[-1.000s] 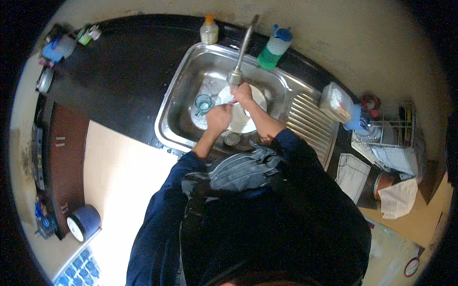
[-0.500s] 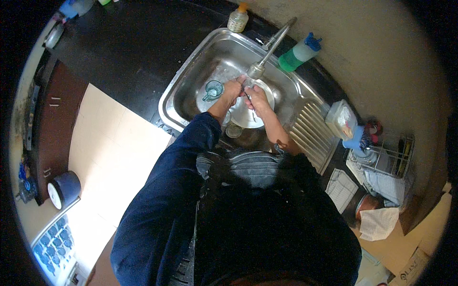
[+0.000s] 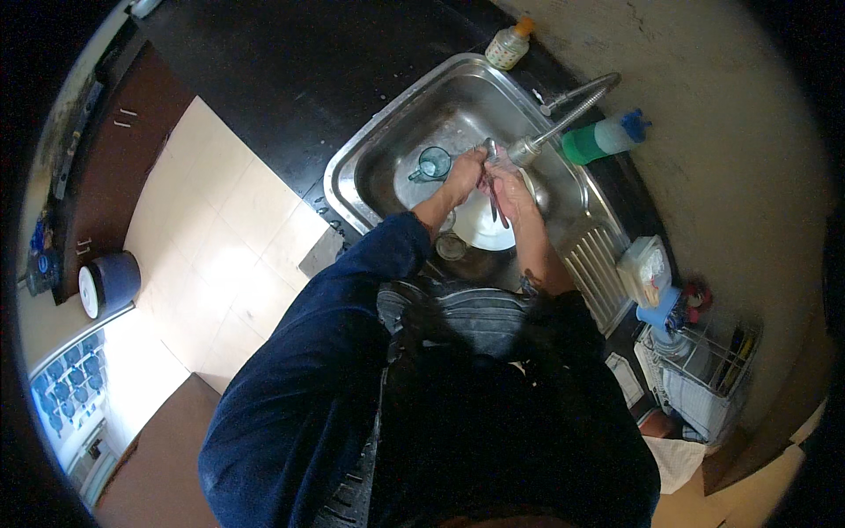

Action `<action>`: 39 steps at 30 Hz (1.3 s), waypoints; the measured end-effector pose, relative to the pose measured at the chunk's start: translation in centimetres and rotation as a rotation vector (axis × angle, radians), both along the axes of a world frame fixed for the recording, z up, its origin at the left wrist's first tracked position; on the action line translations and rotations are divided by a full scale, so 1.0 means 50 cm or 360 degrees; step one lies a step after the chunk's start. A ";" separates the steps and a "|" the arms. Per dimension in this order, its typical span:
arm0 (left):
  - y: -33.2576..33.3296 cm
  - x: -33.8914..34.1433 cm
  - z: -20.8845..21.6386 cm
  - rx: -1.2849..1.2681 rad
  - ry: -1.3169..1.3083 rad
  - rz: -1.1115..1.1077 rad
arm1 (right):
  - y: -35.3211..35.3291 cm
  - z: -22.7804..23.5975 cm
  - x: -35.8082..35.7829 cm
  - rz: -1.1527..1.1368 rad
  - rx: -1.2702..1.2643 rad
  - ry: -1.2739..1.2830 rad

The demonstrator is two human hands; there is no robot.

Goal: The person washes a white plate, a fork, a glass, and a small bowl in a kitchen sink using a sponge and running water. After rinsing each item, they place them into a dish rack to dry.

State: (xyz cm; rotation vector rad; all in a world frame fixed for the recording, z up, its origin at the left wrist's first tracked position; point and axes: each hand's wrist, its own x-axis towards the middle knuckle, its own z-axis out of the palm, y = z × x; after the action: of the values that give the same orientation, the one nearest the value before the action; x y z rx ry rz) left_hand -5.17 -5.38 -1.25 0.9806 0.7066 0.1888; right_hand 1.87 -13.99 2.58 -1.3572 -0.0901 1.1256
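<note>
Over the sink (image 3: 370, 119), my left hand (image 3: 466, 174) and my right hand (image 3: 510, 192) are close together, both closed around some cutlery. A rounded metal spoon end (image 3: 490, 144) sticks up above the fingers, and thin dark handles (image 3: 500, 214) point down below my right hand. How many pieces are held is hidden by the fingers. The faucet head (image 3: 525, 151) is right beside my right hand, with water running over the fingers. Beneath the hands lies a white plate (image 3: 482, 231). A greenish glass mug (image 3: 433, 164) stands left of my left hand, and a clear glass (image 3: 451, 246) is nearer me.
A ribbed drainboard (image 3: 598, 273) adjoins the sink on the right. Behind it stand a bottle of green liquid (image 3: 603, 139) and an orange-capped bottle (image 3: 508, 47). A plastic container (image 3: 644, 271) and a wire dish rack (image 3: 709, 361) are farther right. Black countertop (image 3: 290, 88) extends left.
The whole view has shifted, so the sink appears farther right. My hands have come closer under the faucet head, and the spoon end now shows above the fingers.
</note>
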 end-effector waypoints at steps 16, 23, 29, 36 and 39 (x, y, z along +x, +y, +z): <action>0.411 -0.137 -0.015 0.2909 0.1104 0.0351 | -0.036 -0.060 0.036 -0.0211 -0.0179 0.0517; 0.329 0.013 0.032 0.3461 0.1030 -0.0754 | -0.050 -0.101 0.043 -0.0333 -0.0098 0.0553; 0.332 -0.035 -0.009 0.3721 0.0672 -0.1207 | -0.013 -0.068 0.045 -0.0296 -0.0156 0.0365; 0.234 -0.264 -0.020 0.3056 0.0758 -0.1060 | -0.059 -0.084 0.026 -0.0292 -0.0352 0.0434; 0.188 -0.342 0.034 0.2217 0.0488 -0.0983 | -0.060 -0.110 0.030 -0.0413 -0.0416 0.0474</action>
State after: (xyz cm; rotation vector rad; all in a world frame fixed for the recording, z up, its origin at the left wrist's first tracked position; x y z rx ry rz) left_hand -22.26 4.03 0.44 2.5491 0.4460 -0.0540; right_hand 3.36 -16.99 -2.91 -1.3665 0.4514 1.1309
